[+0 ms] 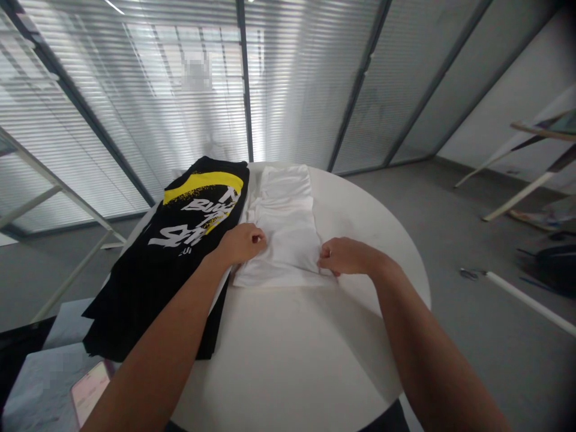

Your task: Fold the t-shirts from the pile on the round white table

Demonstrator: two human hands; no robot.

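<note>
A white cloth garment (pixel 288 231), folded into a long narrow shape with some wrinkles, lies flat on a round white table (pixel 279 354). My left hand (pixel 245 243) is closed at its left edge, fingers curled in a pinch on the fabric. At the opposite edge, near the bottom right corner, my right hand (pixel 346 255) pinches the cloth as well. Left of the white garment lies a black garment (pixel 180 252) with yellow and white print, partly behind my left forearm and hanging past the table's edge.
A phone (pixel 92 387) rests on grey cloth (pixel 45 384) at the lower left. Blinds behind glass panels (pixel 306 78) stand beyond the table. Pale metal legs (pixel 63 198) rise on the left. To the right are table legs (pixel 517 195), a white pole (pixel 531 300) and a dark bag (pixel 555 264).
</note>
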